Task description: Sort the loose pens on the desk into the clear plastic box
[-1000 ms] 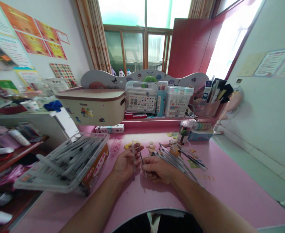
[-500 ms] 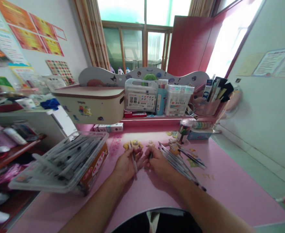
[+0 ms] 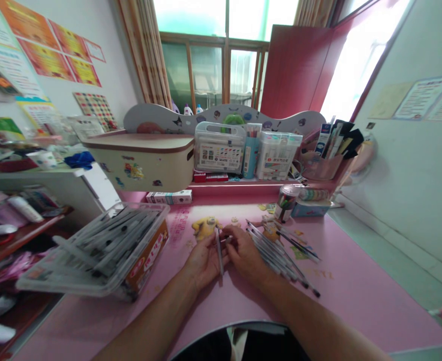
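Observation:
A slim, clear-grey pen (image 3: 219, 255) stands upright-looking in my left hand (image 3: 201, 263), pinched under the thumb with its dark tip pointing away from me. My right hand (image 3: 244, 248) is closed beside the pen's upper end, fingertips curled together; what they hold is hidden. Just right of that hand, a loose bunch of similar pens (image 3: 271, 253) lies slantwise on the pink desk. A few thin dark pens or refills (image 3: 299, 245) lie beyond the bunch. To the left, a clear plastic box (image 3: 151, 255) is heaped with many more pens.
Along the back shelf stand a cream lidded bin (image 3: 141, 163), a clear marker case (image 3: 219, 150), a blue pencil tube (image 3: 250, 153) and a pink pen holder (image 3: 320, 165). A small jar (image 3: 286, 203) and a blue box (image 3: 311, 208) sit at the desk's back right.
My left hand has moved right with the pen, bringing it against my right fingers. The small dark piece seen in my right fingers earlier is now hidden.

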### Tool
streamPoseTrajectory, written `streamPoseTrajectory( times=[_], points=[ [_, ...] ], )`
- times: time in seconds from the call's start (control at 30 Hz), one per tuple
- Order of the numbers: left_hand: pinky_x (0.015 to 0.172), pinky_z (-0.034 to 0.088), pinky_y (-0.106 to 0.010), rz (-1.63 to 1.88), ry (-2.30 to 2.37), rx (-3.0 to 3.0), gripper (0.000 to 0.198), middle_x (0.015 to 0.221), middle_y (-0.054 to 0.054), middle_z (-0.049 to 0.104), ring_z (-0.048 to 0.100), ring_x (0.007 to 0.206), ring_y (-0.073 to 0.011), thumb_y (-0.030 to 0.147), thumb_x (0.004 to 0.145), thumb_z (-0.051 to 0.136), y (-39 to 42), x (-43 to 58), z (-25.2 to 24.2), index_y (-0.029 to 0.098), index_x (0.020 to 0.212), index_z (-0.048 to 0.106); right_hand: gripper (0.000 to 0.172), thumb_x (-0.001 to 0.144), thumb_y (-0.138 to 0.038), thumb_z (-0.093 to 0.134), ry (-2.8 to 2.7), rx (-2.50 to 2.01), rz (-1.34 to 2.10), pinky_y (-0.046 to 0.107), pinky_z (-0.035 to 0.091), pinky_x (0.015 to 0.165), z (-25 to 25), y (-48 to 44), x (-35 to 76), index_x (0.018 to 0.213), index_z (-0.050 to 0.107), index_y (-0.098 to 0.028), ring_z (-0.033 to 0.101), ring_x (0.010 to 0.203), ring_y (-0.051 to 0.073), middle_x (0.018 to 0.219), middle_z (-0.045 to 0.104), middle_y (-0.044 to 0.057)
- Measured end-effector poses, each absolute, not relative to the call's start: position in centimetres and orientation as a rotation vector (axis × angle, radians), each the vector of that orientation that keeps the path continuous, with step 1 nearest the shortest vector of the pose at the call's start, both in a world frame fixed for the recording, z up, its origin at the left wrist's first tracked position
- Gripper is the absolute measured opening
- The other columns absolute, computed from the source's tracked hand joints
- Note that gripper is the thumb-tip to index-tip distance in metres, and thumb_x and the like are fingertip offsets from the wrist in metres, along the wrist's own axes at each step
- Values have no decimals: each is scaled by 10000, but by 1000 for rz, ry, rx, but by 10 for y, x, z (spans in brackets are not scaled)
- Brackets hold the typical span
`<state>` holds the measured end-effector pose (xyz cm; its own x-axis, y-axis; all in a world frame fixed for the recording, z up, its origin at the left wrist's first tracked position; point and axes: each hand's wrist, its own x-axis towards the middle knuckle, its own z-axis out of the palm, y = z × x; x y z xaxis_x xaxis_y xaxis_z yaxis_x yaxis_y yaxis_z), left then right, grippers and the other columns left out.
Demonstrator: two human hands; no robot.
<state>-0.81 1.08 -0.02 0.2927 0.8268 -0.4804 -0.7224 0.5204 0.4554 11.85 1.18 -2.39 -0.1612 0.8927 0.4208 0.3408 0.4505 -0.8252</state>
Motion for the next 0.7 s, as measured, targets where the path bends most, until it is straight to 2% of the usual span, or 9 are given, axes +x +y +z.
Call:
streamPoseTrajectory(
  times=[0.1, 0.23, 0.37, 0.47, 0.57, 0.7],
  points=[
    [751, 613, -378, 1068, 708, 166, 251, 825, -145, 712, 727, 862, -254, 209, 961, 430, 13, -9, -2, 93, 888, 640, 448, 700, -31, 513, -1774, -1017, 766, 408, 430, 982, -23, 10, 118, 1109, 593, -196, 589, 1066, 228, 1102, 664, 82],
    [663, 606, -325, 1078, 738, 180, 171, 812, -134, 706, 725, 769, -225, 76, 879, 466, 16, -12, -6, 89, 910, 634, 474, 696, -61, 534, -1695, -957, 886, 397, 444, 970, -18, 7, 119, 1146, 566, -210, 596, 1061, 232, 1134, 646, 78],
    [506, 534, -200, 1097, 873, 207, 223, 775, -81, 687, 646, 560, -115, -17, 826, 480, 16, -12, -3, 105, 974, 594, 365, 787, -141, 530, -1524, -1052, 830, 404, 408, 1004, -19, 6, 121, 1144, 551, -216, 560, 1116, 240, 1162, 620, 92],
    [403, 408, -121, 1136, 952, 301, 208, 730, -35, 652, 524, 443, -46, -28, 821, 490, 13, -10, 3, 122, 941, 572, 410, 826, -193, 534, -1428, -1035, 748, 416, 387, 1024, -22, 9, 122, 1233, 487, -214, 527, 1157, 241, 1234, 568, 115],
    [359, 311, -117, 1188, 1026, 490, 162, 701, -5, 618, 460, 419, -41, 10, 829, 505, 9, -9, 14, 141, 894, 576, 460, 872, -228, 508, -1345, -1050, 716, 417, 415, 980, -24, 10, 122, 1320, 407, -211, 529, 1109, 235, 1203, 544, 117],
    [389, 291, -128, 1196, 988, 828, 113, 722, -16, 633, 458, 468, -56, 72, 833, 568, -3, -19, 42, 155, 880, 628, 416, 858, -195, 498, -1388, -1103, 809, 406, 450, 888, -27, 9, 118, 1270, 439, -190, 553, 968, 226, 1064, 572, 96]
  ],
)
